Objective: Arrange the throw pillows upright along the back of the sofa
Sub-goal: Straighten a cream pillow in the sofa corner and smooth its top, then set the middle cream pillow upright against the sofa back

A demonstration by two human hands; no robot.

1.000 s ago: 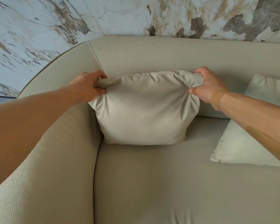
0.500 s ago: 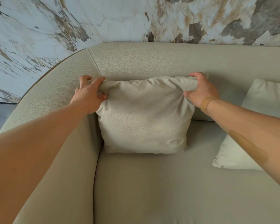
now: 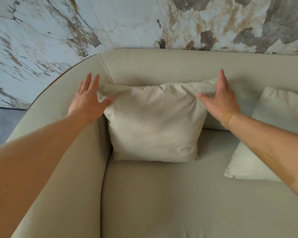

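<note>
Pillow [image 3: 154,124] is stood upright in sofa [image 3: 162,200] corner against backrest — left hand [image 3: 88,98] and right hand [image 3: 221,98] are flattened on top corners, fingers straight. Corners should be released evenly — no tipping.

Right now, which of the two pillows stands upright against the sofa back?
The beige pillow between both hands in the corner; the paler pillow at right lies slanted.

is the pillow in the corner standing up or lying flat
Standing up. The pillow rests on its bottom edge on the seat, its top leaning against the sofa back. The left hand and right hand are open at its upper corners.
</note>
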